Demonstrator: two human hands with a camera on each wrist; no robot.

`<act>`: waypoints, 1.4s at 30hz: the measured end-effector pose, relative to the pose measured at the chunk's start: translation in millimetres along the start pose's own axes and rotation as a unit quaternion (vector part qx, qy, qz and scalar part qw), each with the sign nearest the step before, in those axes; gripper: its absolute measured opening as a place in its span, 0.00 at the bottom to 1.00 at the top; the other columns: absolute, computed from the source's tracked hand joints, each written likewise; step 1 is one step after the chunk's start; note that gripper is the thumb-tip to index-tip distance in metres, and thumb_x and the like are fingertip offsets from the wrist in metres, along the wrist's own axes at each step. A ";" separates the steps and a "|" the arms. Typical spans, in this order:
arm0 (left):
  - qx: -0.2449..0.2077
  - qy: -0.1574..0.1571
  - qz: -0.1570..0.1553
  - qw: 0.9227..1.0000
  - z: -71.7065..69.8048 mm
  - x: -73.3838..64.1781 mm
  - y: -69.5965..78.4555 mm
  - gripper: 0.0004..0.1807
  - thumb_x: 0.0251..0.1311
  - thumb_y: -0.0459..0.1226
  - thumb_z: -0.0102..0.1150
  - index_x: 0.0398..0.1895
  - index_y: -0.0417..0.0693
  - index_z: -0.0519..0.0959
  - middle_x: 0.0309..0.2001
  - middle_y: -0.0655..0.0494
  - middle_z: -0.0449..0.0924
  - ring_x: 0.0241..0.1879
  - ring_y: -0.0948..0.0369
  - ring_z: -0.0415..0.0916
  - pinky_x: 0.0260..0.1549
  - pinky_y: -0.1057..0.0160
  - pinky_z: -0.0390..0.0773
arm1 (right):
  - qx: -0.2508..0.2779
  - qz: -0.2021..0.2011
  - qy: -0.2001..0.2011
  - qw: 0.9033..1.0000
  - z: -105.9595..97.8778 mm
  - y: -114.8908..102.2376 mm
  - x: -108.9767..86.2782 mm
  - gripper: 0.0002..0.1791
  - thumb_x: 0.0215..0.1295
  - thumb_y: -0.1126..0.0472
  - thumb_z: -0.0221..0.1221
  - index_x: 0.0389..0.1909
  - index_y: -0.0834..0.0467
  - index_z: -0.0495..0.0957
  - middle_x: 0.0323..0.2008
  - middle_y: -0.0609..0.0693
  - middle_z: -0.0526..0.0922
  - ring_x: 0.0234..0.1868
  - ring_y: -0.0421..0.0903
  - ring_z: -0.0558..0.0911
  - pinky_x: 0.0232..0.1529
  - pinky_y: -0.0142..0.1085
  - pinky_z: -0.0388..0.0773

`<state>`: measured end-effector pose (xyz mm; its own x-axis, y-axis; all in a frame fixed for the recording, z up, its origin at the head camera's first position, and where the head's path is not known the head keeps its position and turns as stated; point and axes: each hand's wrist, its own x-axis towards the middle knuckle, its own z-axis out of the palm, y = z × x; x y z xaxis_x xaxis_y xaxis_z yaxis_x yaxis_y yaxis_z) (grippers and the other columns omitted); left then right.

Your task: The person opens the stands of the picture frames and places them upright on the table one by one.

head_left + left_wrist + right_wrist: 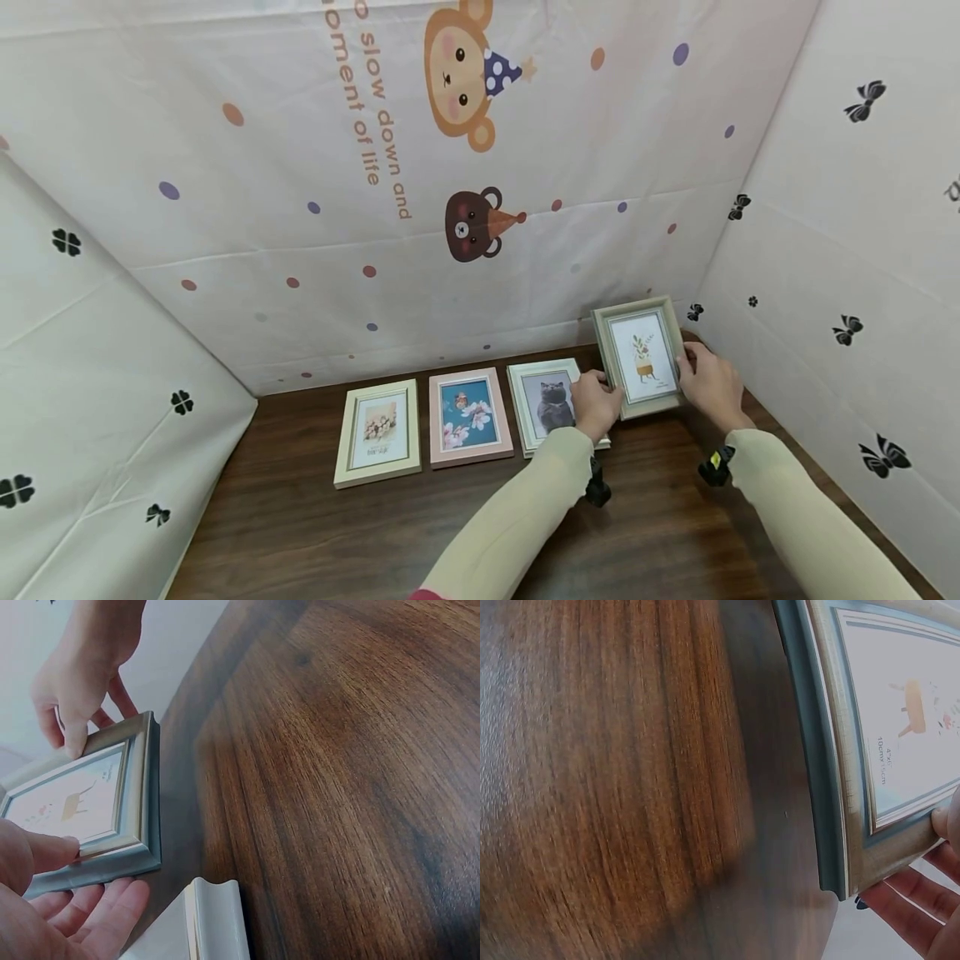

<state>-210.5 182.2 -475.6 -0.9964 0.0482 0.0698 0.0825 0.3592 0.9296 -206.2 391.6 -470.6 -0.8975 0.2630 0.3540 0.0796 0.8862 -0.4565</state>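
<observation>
A grey-green picture frame (642,357) with a potted-plant picture is held between both hands at the right end of the row, tilted slightly. My left hand (597,403) grips its left edge, thumb on the front and fingers underneath in the left wrist view. On the opposite edge my right hand (708,385) pinches it, its thumb (940,823) on the face and fingers behind. Just left of it stands a white picture frame (542,406) with a grey cat, partly hidden by my left hand. The held frame's lower edge (826,787) is close over the wood.
Further left are a pink picture frame (471,417) with blossoms and a cream picture frame (378,432). All rest on a dark wooden table (300,542). A printed cloth wall (300,208) rises behind, with white patterned side walls (840,250) at left and right.
</observation>
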 end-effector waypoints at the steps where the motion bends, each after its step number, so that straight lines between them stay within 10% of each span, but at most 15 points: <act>1: 0.000 -0.002 -0.001 1.000 -0.3 -0.3 0.1 0.14 0.59 0.34 0.73 0.47 0.41 0.85 0.28 0.58 0.83 0.40 0.57 0.81 0.39 0.60 0.82 | 0.001 0.000 -0.001 1.000 0.3 0.4 -0.1 0.22 0.78 0.59 0.53 0.63 0.69 0.73 0.50 0.72 0.82 0.41 0.70 0.81 0.34 0.59 0.74; 17: 0.014 -0.001 0.015 1.000 5.2 -1.7 14.8 0.16 0.53 0.36 0.78 0.30 0.48 0.75 0.22 0.67 0.72 0.28 0.68 0.70 0.30 0.67 0.74 | 0.033 0.003 -0.040 0.999 3.5 5.4 19.1 0.21 0.79 0.60 0.51 0.64 0.70 0.71 0.52 0.71 0.81 0.49 0.69 0.80 0.44 0.61 0.74; 42: 0.020 0.018 0.087 0.996 0.7 -1.1 27.8 0.17 0.52 0.34 0.78 0.35 0.42 0.75 0.20 0.67 0.69 0.23 0.71 0.66 0.24 0.72 0.67 | 0.056 -0.023 -0.167 0.984 -3.1 -4.6 53.9 0.21 0.76 0.65 0.53 0.60 0.78 0.69 0.51 0.75 0.79 0.50 0.69 0.80 0.49 0.59 0.78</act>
<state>-207.1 192.8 -450.1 -0.9670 0.0792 0.2422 0.2538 0.3858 0.8870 -253.6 402.9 -446.9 -0.9930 0.0666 0.0980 0.0031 0.8415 -0.5403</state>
